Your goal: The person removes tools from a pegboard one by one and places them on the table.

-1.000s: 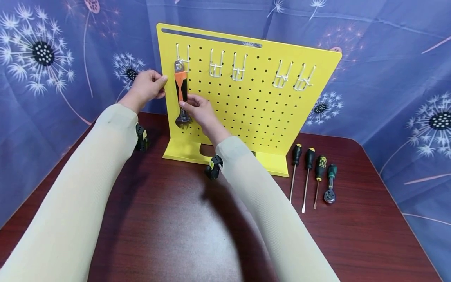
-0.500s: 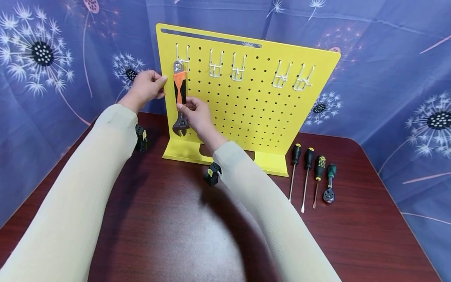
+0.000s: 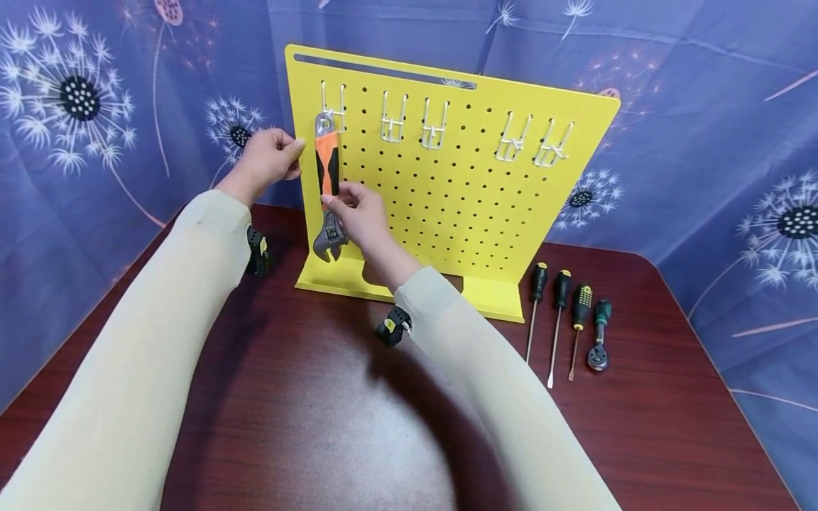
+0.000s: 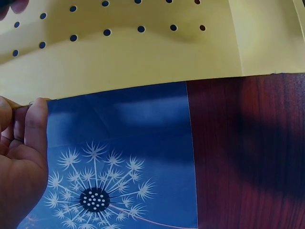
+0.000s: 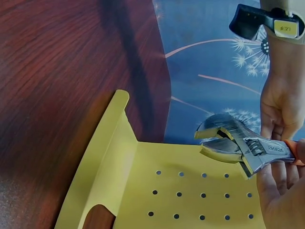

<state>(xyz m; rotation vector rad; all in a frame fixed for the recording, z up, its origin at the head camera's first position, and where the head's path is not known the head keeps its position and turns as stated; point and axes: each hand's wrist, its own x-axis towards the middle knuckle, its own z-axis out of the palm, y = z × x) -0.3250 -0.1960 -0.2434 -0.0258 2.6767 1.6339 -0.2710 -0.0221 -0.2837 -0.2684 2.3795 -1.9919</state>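
An adjustable wrench (image 3: 329, 170) with an orange and black handle hangs jaws-down in front of the yellow pegboard (image 3: 447, 191). Its ringed handle end is at the leftmost white hook (image 3: 333, 106); whether the hook passes through the hole is too small to tell. My right hand (image 3: 363, 216) pinches the lower handle between thumb and fingers. In the right wrist view the steel wrench head (image 5: 238, 145) juts out past that hand. My left hand (image 3: 268, 155) grips the board's left edge, and the left wrist view has the fingers (image 4: 35, 126) on that edge.
More white double hooks (image 3: 432, 124) line the top of the board. On the dark red tabletop (image 3: 307, 411), right of the board, lie three screwdrivers (image 3: 561, 291) and a green-handled ratchet (image 3: 599, 333). A blue dandelion-print cloth (image 3: 696, 106) hangs behind the table.
The wrench's lower end has swung down and turned, so its jaws now face the head camera. My right hand has moved slightly down with it. My left hand stays on the board's edge.
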